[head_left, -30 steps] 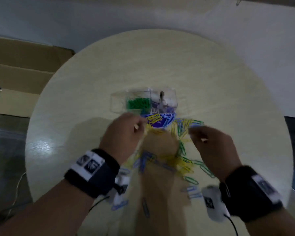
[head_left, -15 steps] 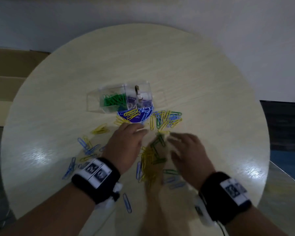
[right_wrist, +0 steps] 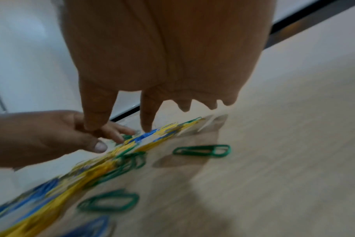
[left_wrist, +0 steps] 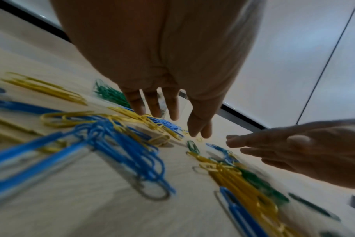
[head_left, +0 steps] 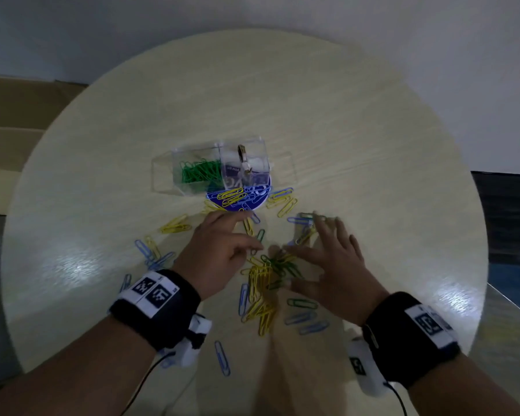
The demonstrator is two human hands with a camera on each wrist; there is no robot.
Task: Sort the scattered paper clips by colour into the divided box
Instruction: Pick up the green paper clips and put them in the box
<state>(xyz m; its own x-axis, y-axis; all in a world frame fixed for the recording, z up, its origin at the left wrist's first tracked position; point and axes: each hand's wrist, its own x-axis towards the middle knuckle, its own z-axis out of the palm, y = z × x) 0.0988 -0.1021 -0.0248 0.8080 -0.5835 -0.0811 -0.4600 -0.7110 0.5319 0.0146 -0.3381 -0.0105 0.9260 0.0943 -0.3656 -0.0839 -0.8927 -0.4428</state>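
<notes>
Yellow, blue and green paper clips lie scattered over the round table [head_left: 373, 145], thickest in a mixed pile [head_left: 264, 280] between my hands. The clear divided box [head_left: 213, 171] stands beyond them, with green clips [head_left: 197, 172] in its left compartment. My left hand [head_left: 222, 250] hovers flat just left of the pile, fingers stretched toward the box, holding nothing. My right hand [head_left: 327, 265] is spread over the pile's right side, fingers straight, its fingertips [right_wrist: 147, 128] touching the clips. In the left wrist view my left hand [left_wrist: 172, 115] reaches toward the box, with blue clips [left_wrist: 121, 144] in front.
A round blue lid [head_left: 240, 196] with blue and yellow clips on it lies against the box's front. Single green clips [right_wrist: 202, 150] lie to the right of the pile. Brown cardboard [head_left: 18, 121] sits off the table's left edge; a pale wall lies behind.
Both hands have pulled back from the box toward me and dropped over the clip pile. Their fingers went from curled to spread flat. The right hand has slid rightwards.
</notes>
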